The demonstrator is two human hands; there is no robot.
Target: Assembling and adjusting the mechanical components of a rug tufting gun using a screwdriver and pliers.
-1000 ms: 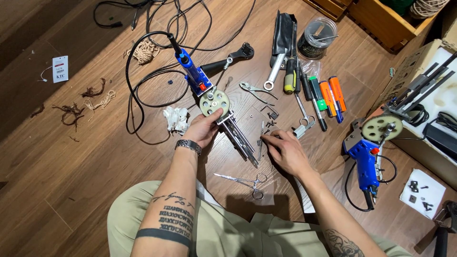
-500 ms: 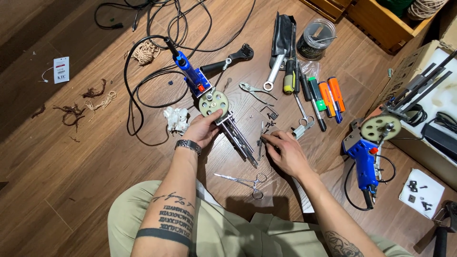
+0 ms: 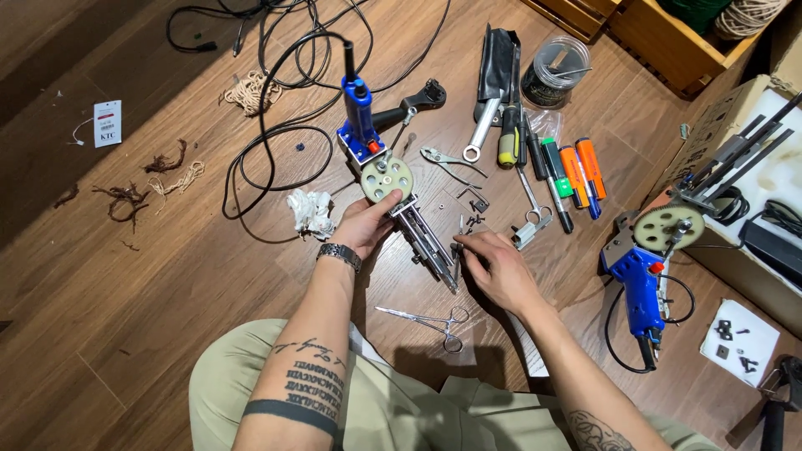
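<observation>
A blue tufting gun [image 3: 373, 159] with a pale gear wheel lies on the wooden floor, its metal needle shaft [image 3: 426, 242] pointing toward me. My left hand [image 3: 365, 225], with a wristwatch, grips the gun's body just below the wheel. At the tip of the shaft, my right hand [image 3: 493, 267] rests with fingers pinched on a small dark part; what exactly it holds is too small to tell. Loose screws and small black parts [image 3: 474, 213] lie just beyond my right fingers.
Forceps [image 3: 430, 319] lie near my knees. Pliers [image 3: 447, 159], a wrench, screwdrivers and markers [image 3: 568, 171] lie beyond. A second blue tufting gun [image 3: 643, 267] is at the right by a cardboard box. Black cables [image 3: 276, 142], a crumpled tissue [image 3: 311, 210] and yarn scraps are at the left.
Both hands have stayed in nearly the same place; my right fingers have shifted slightly at the shaft's tip.
</observation>
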